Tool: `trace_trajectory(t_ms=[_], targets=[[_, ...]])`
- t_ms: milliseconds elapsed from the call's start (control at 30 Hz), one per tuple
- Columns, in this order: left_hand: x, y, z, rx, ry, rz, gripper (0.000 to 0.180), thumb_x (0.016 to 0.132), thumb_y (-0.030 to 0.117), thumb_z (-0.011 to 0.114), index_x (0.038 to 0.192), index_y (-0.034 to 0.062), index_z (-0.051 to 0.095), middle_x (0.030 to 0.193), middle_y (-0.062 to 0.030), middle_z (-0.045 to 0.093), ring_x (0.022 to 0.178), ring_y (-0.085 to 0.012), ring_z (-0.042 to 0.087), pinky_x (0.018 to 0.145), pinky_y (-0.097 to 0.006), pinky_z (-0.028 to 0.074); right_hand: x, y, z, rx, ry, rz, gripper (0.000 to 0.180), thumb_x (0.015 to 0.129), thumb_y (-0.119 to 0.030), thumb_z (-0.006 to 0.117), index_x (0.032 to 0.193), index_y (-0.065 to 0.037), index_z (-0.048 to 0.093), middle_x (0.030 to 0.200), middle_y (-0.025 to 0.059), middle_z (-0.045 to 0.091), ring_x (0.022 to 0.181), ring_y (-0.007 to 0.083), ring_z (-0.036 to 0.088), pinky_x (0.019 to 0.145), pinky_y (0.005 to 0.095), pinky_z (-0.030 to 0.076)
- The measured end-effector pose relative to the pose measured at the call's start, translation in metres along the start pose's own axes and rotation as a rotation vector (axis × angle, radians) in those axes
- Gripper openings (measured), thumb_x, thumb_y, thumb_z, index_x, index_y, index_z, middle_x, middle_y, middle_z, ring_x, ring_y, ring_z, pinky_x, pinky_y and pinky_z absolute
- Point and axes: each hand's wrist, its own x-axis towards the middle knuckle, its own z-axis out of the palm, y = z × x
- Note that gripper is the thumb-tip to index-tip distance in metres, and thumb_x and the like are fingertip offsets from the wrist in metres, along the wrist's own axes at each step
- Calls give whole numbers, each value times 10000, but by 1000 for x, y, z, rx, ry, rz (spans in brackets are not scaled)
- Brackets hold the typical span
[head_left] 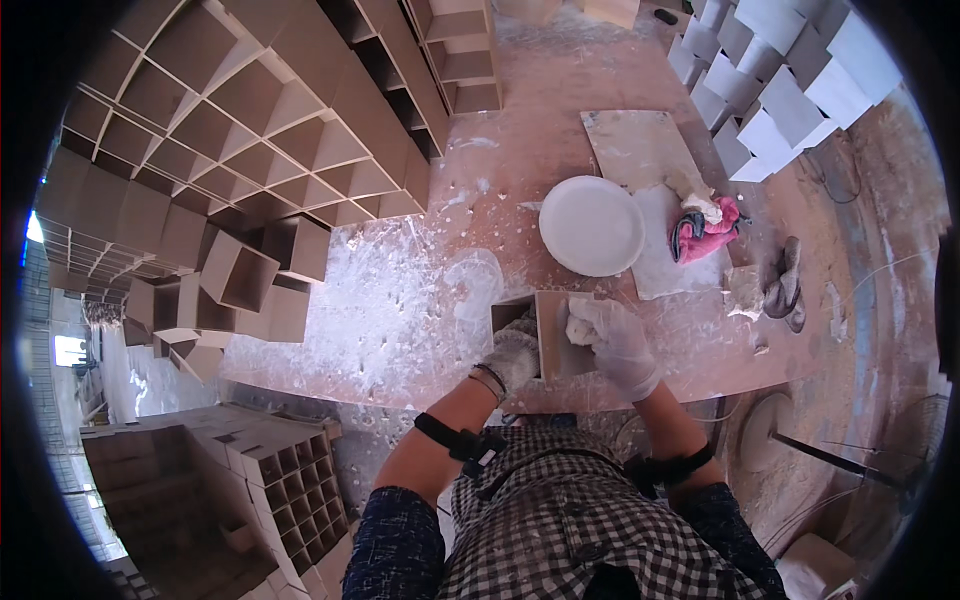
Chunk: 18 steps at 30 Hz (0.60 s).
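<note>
A small brown cardboard box (545, 338) is held upright at the table's near edge, an open side toward the left. My left hand (513, 358), in a whitish knit glove, grips it at that opening; its fingertips are hidden inside. On the box's right side, my right hand (622, 345) in a thin white glove is closed on a white wad (580, 328), which lies against the box's face. Whether the wad is cloth or sponge I cannot make out. Just beyond the box stands a round white basin (592, 226) with pale contents.
Brown open-fronted boxes (240, 275) are stacked high at the left, and white boxes (790, 85) at the far right. A pink cloth (708, 235) and a grey rag (786, 285) lie right of the basin. White residue coats the tabletop (375, 300). A compartmented box stack (295, 490) stands lower left.
</note>
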Motion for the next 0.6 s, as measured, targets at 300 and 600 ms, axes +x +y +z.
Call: trace_trajectory(t_ms=[300, 600], targets=[[-2, -17, 14, -1116, 58, -234, 369, 881, 269, 578, 1212, 109, 542, 1181, -102, 584, 1056, -242, 579, 872, -352, 470, 19, -15, 10, -67, 121, -453, 236, 674, -61, 609, 906, -87, 634, 780, 64, 581, 804, 211, 594, 651, 323, 484], [-6, -18, 7, 177, 255, 295, 430, 826, 357, 609, 1178, 114, 564, 1191, -120, 578, 1039, -264, 583, 848, -350, 481, -28, -17, 31, 157, 89, -336, 258, 686, -28, 584, 924, -90, 660, 832, 59, 616, 776, 224, 607, 628, 325, 482]])
